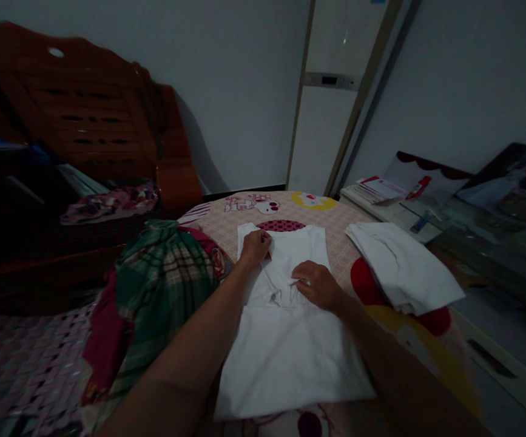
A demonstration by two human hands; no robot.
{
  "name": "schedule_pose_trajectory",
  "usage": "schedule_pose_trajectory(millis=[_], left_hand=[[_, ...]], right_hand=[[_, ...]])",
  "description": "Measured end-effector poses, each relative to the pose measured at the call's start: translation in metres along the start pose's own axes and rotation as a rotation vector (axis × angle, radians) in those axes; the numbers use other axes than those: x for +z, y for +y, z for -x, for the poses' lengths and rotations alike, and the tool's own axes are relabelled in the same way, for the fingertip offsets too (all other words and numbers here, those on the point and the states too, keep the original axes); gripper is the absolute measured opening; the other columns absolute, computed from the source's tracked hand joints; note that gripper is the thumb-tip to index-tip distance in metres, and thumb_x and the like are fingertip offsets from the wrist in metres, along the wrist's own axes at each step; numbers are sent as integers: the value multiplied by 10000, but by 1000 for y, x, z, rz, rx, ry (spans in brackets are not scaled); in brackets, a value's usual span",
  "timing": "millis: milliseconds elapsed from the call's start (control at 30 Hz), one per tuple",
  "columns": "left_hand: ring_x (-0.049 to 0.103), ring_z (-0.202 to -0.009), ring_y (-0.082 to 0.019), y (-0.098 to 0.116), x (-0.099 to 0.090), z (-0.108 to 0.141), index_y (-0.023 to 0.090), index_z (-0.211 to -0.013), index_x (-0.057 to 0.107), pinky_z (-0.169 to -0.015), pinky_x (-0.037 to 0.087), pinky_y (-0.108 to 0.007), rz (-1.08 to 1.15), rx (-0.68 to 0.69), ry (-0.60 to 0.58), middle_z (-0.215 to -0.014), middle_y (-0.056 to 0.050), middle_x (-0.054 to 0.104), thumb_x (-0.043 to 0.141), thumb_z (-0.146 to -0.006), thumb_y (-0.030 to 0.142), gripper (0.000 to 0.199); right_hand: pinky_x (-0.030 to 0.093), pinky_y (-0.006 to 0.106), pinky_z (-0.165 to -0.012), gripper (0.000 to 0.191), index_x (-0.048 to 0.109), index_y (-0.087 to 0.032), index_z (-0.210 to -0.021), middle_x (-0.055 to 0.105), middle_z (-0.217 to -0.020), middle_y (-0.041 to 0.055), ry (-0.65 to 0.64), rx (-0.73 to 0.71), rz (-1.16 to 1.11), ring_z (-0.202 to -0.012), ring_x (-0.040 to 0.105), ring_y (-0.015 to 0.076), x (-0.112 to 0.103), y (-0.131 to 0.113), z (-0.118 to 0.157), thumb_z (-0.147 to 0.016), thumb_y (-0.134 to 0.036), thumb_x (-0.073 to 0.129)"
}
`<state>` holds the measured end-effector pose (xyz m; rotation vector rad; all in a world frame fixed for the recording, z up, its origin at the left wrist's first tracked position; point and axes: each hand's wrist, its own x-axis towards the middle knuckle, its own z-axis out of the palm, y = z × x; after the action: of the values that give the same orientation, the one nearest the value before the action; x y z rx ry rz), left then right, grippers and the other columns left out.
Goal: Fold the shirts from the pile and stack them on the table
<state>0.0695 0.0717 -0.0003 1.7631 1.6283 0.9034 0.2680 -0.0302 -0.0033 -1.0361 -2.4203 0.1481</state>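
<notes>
A white sleeveless garment (294, 358) lies spread out in front of me, its neckline toward the far side and a gathered, creased patch near its middle. My left hand (255, 247) is closed on the cloth at the upper left, by the neckline. Lower and to the right, my right hand (316, 284) pinches a small fold of the same garment between thumb and fingers. Beneath it is a patterned pink tablecloth (340, 243). To the right sits a folded white cloth (403, 261).
Green plaid clothing (171, 273) is heaped at the left beside my forearm. A wooden bench (80, 115) stands at the back left. On the right are a glass-topped stand (485, 230) and papers (376, 189). A tall white cabinet-like unit (324, 133) stands against the wall.
</notes>
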Motion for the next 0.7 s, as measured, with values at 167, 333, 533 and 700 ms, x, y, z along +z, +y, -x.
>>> schedule_pose_trajectory(millis=[167,333,533,700], left_hand=[[668,-748,-177,-2,0,-3,177,-855,679,-757,505,-281,-188,107,53,-755,-44,700,590,-778,139,124],[653,-843,-196,-3,1,-2,180,-895,674,-802,488,-308,-282,146,65,-848,-70,702,607,-768,132,151],[639,-887,-200,-7,-3,-3,176,-965,677,-786,475,-290,-264,177,164,-931,-79,674,610,-702,66,292],[635,-790,-181,-12,-7,-9,158,-896,704,-767,477,-290,-205,218,63,-857,-62,686,632,-672,83,247]], right_hand=[[500,314,-752,38,709,-170,-796,688,-862,73,-65,-61,-107,-828,626,196,-9,8,3,-802,-207,711],[476,271,-699,240,685,-182,-643,670,-793,39,-97,3,-205,-735,618,145,-13,6,0,-871,-249,650],[444,246,-669,196,652,-171,-604,627,-737,13,-112,22,-219,-705,593,131,-13,3,-3,-786,-163,726],[436,249,-691,177,654,-170,-613,618,-735,7,-111,30,-224,-720,585,133,-12,4,-2,-762,-136,744]])
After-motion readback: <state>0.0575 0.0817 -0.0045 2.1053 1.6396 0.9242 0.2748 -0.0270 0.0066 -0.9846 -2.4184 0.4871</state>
